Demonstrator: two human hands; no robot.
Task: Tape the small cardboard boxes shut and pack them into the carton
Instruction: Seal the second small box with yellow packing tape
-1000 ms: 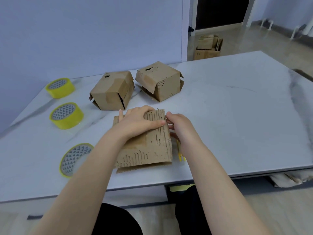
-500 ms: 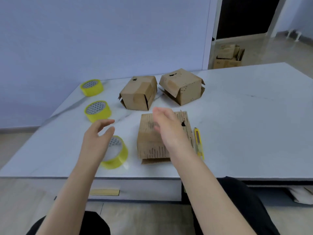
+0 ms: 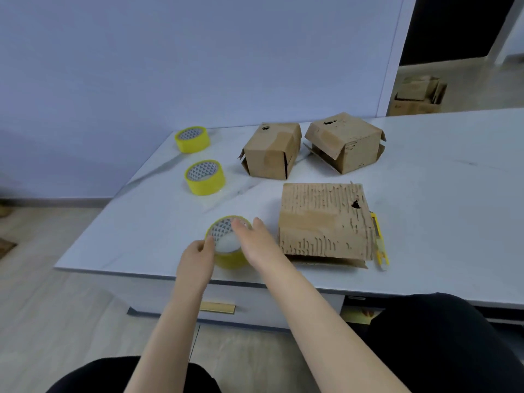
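A worn small cardboard box lies near the table's front edge, its top rough and stripped. Two more small boxes stand behind it with loose flaps. Left of the near box stands a yellow tape roll. My left hand grips the roll's left side. My right hand rests on its top and right rim with the fingers fairly straight.
Two other yellow tape rolls stand along the left of the white table. A yellow utility knife lies against the near box's right side. Cardboard cartons sit on the floor past the doorway.
Both hands left the near box and moved left to the nearest tape roll. My left hand has taken hold of it and my right hand now touches it. The view shifted left.
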